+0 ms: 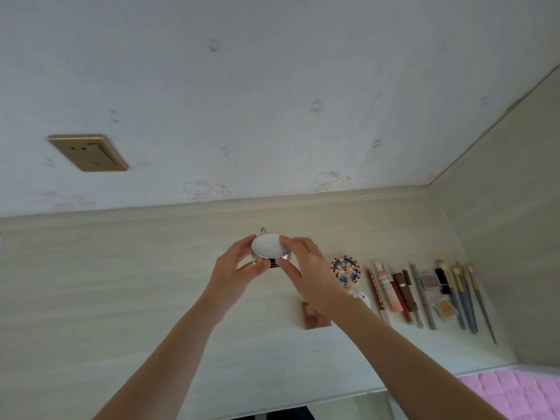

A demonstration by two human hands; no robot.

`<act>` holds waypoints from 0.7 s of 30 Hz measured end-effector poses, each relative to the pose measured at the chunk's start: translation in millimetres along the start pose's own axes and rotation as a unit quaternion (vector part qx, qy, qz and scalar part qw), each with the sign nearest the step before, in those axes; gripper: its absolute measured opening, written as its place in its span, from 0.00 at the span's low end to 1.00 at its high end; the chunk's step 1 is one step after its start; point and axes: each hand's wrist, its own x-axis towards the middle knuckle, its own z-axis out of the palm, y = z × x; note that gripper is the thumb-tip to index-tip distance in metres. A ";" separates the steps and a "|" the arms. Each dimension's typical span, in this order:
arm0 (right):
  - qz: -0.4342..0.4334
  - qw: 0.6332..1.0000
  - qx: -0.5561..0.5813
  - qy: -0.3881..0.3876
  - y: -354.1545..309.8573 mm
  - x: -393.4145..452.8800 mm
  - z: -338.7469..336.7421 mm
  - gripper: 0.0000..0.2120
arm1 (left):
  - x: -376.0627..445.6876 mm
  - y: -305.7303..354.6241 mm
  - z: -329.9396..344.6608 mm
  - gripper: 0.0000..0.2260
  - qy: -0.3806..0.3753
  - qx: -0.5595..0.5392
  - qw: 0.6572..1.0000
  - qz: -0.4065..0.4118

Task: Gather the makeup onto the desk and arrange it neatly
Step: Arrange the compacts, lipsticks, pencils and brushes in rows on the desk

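A pale wood-grain desk (121, 298) runs along the wall, with a side panel at its right end. A row of makeup lies on its right part: a round blue patterned compact (345, 269), lip tubes (397, 294), a grey pencil (422, 295), two small eyeshadow pans (445, 307) and grey-handled brushes (468, 301). A brown eyeshadow palette (315, 320) lies nearer the front edge.

Both hands, left (235, 268) and right (306, 268), gripping round compact (270, 245) above desk (121, 283)
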 end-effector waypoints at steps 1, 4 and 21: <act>0.016 0.999 0.030 -0.004 -7.6 2.2 2.5 0.19 | -1.4 0.7 -7.9 0.19 -0.001 -0.035 0.999 -0.015; 0.073 0.990 0.117 -0.025 -33.5 6.8 11.9 0.16 | -6.1 0.3 -29.0 0.16 -0.006 -0.099 0.994 -0.050; 0.075 0.968 0.231 -0.067 -68.1 39.8 80.0 0.16 | -0.3 -45.1 -114.2 0.28 -0.022 -0.094 0.995 0.026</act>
